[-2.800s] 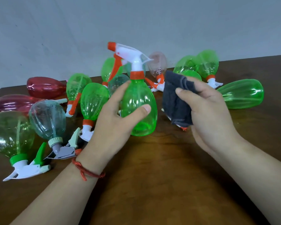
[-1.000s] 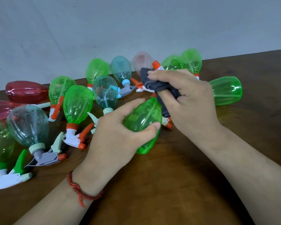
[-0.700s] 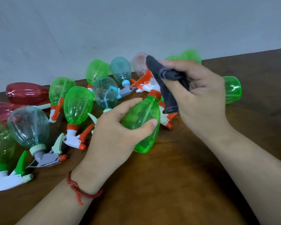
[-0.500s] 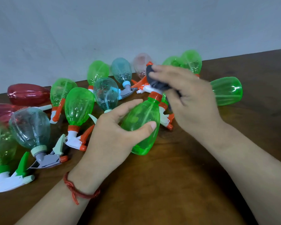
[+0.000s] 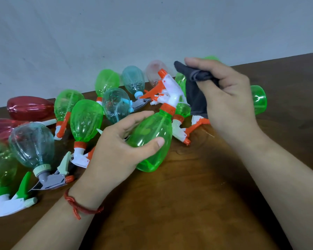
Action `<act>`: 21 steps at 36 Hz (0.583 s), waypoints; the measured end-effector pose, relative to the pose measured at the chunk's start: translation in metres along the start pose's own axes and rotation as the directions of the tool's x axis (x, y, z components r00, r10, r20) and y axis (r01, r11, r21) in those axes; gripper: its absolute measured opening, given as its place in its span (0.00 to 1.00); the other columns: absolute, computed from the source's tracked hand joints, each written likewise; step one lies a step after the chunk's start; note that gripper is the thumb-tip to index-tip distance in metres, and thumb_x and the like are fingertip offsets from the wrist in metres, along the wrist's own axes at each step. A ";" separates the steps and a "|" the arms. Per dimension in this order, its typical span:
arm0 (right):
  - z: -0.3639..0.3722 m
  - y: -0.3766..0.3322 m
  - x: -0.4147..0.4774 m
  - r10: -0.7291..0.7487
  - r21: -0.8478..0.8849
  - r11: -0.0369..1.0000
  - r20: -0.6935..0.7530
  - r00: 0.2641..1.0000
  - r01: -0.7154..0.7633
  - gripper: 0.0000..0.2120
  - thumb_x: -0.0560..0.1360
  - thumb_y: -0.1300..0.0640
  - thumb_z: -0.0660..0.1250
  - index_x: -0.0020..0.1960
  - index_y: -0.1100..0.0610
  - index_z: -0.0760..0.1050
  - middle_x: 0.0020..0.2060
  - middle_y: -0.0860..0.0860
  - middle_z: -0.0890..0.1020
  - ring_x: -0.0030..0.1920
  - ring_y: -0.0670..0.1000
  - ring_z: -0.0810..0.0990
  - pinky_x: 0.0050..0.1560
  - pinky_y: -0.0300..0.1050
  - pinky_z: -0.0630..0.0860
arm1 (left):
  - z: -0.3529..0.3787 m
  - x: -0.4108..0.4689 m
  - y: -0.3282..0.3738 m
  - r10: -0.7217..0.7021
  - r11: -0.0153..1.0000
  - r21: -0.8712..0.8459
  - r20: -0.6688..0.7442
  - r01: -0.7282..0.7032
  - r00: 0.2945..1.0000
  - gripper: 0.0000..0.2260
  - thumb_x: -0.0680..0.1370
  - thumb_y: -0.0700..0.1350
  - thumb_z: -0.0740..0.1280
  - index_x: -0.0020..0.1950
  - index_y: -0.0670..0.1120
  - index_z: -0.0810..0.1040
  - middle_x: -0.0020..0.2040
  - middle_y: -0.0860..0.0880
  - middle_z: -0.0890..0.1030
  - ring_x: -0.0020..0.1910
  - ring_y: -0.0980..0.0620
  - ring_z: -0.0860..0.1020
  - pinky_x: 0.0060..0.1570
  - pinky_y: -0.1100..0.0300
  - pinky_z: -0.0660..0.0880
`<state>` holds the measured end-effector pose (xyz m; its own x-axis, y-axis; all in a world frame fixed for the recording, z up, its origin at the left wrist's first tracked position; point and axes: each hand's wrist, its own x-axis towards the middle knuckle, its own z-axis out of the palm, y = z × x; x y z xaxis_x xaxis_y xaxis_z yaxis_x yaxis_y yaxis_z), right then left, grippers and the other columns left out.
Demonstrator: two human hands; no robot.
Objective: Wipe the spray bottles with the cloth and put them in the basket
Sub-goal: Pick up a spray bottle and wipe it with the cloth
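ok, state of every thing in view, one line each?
left hand: grips the green spray bottle round its body.
green spray bottle: tilted, sprayer head fitted.
right hand: pinches the cloth beside the sprayer head.
cloth: bunched, hanging from the right hand; contact with the bottle unclear.
other spray bottles: lying in a heap on the table.
basket: not in view.

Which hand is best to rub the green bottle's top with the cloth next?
The right hand, probably: it pinches the dark cloth right beside the white sprayer head. The left hand grips the green bottle by its body, so it is busy.
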<state>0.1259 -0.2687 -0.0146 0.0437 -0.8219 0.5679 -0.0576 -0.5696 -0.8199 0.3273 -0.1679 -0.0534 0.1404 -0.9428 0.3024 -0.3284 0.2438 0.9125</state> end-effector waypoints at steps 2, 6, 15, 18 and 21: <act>0.002 -0.002 -0.004 0.057 0.062 0.996 0.084 0.995 -0.062 0.16 0.84 0.70 0.61 0.63 0.58 0.83 0.55 0.42 0.87 0.56 0.39 0.85 0.52 0.32 0.78 | 0.001 -0.001 -0.001 0.004 1.000 -0.006 0.037 -0.004 0.999 0.26 0.70 0.45 0.85 0.67 0.51 0.84 0.58 0.56 0.88 0.58 0.56 0.86 0.58 0.63 0.81; 0.002 0.003 -0.011 0.071 0.122 0.988 0.214 0.974 -0.099 0.19 0.85 0.72 0.58 0.67 0.57 0.81 0.60 0.51 0.85 0.48 0.38 0.84 0.40 0.35 0.81 | 0.002 -0.003 -0.005 0.027 0.998 -0.060 0.025 -0.025 0.999 0.25 0.71 0.42 0.82 0.67 0.50 0.83 0.58 0.55 0.88 0.59 0.54 0.86 0.57 0.63 0.81; -0.001 0.019 -0.004 0.078 -0.029 0.997 0.179 0.981 -0.074 0.20 0.79 0.71 0.61 0.59 0.56 0.87 0.50 0.42 0.88 0.56 0.43 0.86 0.60 0.42 0.80 | -0.002 0.003 -0.003 0.017 0.988 -0.147 -0.125 -0.036 0.992 0.23 0.70 0.45 0.78 0.66 0.50 0.84 0.57 0.57 0.88 0.58 0.58 0.86 0.55 0.67 0.81; -0.003 0.021 -0.002 0.100 -0.054 0.994 0.141 0.985 -0.093 0.22 0.78 0.72 0.60 0.56 0.53 0.88 0.49 0.43 0.89 0.55 0.45 0.86 0.59 0.44 0.81 | -0.008 0.006 -0.003 0.024 0.995 -0.096 -0.086 -0.032 0.996 0.23 0.70 0.45 0.78 0.66 0.51 0.84 0.59 0.59 0.88 0.60 0.59 0.85 0.59 0.67 0.79; 0.000 0.018 -0.002 0.104 0.039 0.994 0.030 0.994 -0.106 0.19 0.82 0.68 0.62 0.60 0.52 0.86 0.51 0.42 0.88 0.56 0.46 0.86 0.57 0.47 0.83 | -0.011 0.007 -0.009 0.026 0.998 -0.055 -0.037 -0.028 0.999 0.25 0.71 0.43 0.83 0.67 0.51 0.84 0.60 0.56 0.88 0.61 0.56 0.85 0.60 0.65 0.80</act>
<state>0.1244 -0.2774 -0.0307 0.0676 -0.8765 0.4766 -0.0226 -0.4790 -0.8775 0.3411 -0.1744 -0.0563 0.1659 -0.9271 0.3361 -0.2799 0.2825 0.9175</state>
